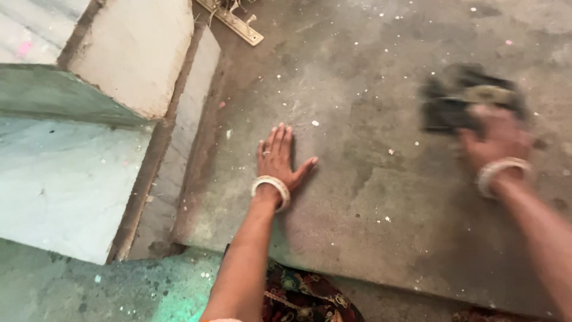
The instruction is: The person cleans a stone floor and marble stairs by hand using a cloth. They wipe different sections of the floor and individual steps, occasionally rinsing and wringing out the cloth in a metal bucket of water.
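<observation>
My left hand [278, 156] lies flat, palm down, on a grey stone floor slab [369, 197], fingers together and thumb spread. It holds nothing. A white bangle circles its wrist and a ring sits on one finger. My right hand [497, 142] is blurred with motion at the right and grips a dark, crumpled cloth [462, 98] that rests against the slab just beyond the fingers. This wrist wears a white bangle too.
A raised pale step [134, 53] and a greenish ledge [65, 179] border the slab on the left, with a narrow gutter between. A small brass-coloured metal strip [235, 24] lies at the top. White specks dot the floor. Patterned fabric [304, 298] shows at the bottom.
</observation>
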